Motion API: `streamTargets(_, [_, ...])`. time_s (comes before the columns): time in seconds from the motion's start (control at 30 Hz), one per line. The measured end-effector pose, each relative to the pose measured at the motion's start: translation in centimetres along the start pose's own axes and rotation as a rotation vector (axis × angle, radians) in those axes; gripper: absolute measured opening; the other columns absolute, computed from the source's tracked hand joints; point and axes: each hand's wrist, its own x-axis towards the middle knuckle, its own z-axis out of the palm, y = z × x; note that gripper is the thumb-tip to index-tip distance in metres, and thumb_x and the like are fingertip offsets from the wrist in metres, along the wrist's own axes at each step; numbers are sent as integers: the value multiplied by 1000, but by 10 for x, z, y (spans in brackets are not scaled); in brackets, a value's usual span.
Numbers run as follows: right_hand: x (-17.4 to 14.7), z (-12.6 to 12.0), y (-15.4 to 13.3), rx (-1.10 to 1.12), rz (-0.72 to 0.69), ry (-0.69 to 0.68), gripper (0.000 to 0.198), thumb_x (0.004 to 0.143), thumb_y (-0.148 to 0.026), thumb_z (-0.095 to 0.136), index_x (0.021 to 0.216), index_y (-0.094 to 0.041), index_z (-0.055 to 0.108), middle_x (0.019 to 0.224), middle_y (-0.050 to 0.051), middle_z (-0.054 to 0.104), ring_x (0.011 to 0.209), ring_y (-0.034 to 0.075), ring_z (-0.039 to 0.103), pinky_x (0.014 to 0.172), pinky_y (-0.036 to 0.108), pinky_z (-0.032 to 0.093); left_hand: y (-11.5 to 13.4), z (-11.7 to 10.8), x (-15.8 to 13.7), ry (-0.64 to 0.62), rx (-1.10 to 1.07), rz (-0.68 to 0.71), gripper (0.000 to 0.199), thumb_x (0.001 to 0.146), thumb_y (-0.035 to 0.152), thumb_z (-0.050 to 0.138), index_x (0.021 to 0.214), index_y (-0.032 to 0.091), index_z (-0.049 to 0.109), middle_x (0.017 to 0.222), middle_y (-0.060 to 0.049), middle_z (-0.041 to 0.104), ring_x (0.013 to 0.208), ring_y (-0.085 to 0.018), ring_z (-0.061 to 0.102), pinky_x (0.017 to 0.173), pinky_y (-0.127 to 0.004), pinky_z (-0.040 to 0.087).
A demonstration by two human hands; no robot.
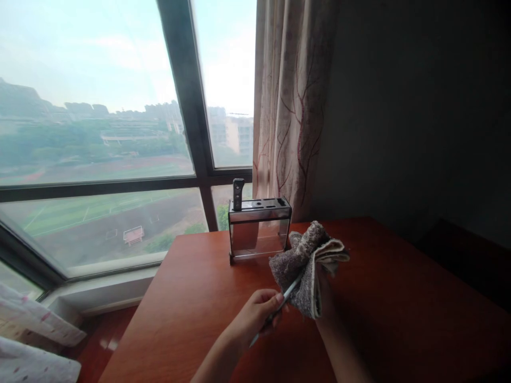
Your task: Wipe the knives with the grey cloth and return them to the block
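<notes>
My left hand point(263, 308) is closed around the handle of a slim knife point(293, 287), seen nearly edge-on. Its pale metal slants up and to the right, and the far end disappears into a bunched grey cloth point(293, 258). From behind and below, my right hand point(325, 292) grips this fuzzy, folded cloth, which hides most of its fingers. Both hands are above the table. Just beyond them stands a clear-sided knife block point(259, 236) with a slotted dark top. One black-handled knife point(238, 194) is upright in its left slot.
The reddish-brown wooden table point(191, 308) extends under both hands, its left edge running toward the window point(99, 143). A patterned curtain point(291, 101) hangs behind the knife block. A dark wall point(407, 117) rises at the right, and spotted pale fabric point(35, 340) lies at the lower left.
</notes>
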Motion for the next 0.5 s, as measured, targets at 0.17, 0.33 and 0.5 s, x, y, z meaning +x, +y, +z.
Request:
streamTargets(0.17, [5, 3, 0, 114, 11, 59, 38, 65, -45, 80, 98, -29, 69, 92, -4, 75, 87, 20, 70, 81, 35, 56, -6, -9, 7, 397, 597, 360, 21, 79, 36, 63, 71, 18, 58, 65, 1, 54, 58, -12, 45, 55, -23, 32])
streamTargets(0.33, [7, 3, -1, 101, -41, 102, 37, 66, -42, 80, 98, -29, 68, 94, -5, 75, 91, 19, 69, 81, 33, 55, -5, -16, 5, 578, 903, 521, 18, 85, 32, 58, 73, 19, 65, 71, -3, 60, 65, -15, 53, 59, -24, 36])
streamTargets(0.5, [6, -1, -1, 71, -44, 86, 37, 63, -40, 83, 95, -28, 68, 86, -4, 74, 90, 22, 69, 80, 35, 56, -3, -15, 4, 445, 749, 449, 31, 87, 41, 56, 68, 17, 64, 61, -2, 58, 53, -12, 52, 51, -22, 36])
